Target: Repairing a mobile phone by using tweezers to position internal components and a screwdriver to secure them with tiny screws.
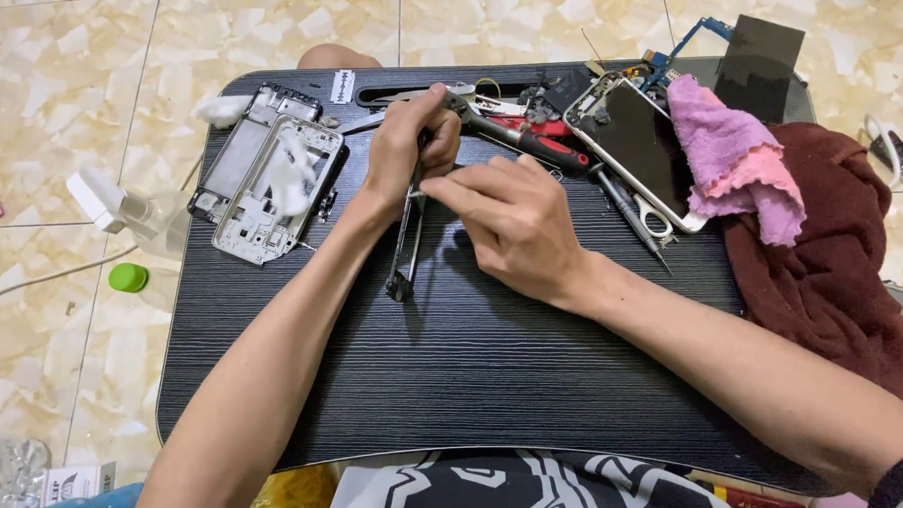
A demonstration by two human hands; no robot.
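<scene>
We hold a thin dark phone frame [407, 241] on edge near the middle of the dark wood-grain worktop [456, 374]. Our left hand [408, 145] is clamped on the upper end of the frame, fingers curled around it. Our right hand [510, 222] is just right of the frame, its fingertips pinched together against the frame's upper edge; whether they grip a small part there we cannot tell. The frame's lower end rests on the worktop.

Left of the frame lie two silver phone chassis [269, 175], stacked, with white wipes on them. Behind the frame lies a red-handled tool [538, 141]. Right of the frame lies a phone screen panel [638, 142], partly covered by a pink-and-purple cloth [733, 159]. Beyond that, a dark red cloth [832, 261] overhangs the worktop's edge.
</scene>
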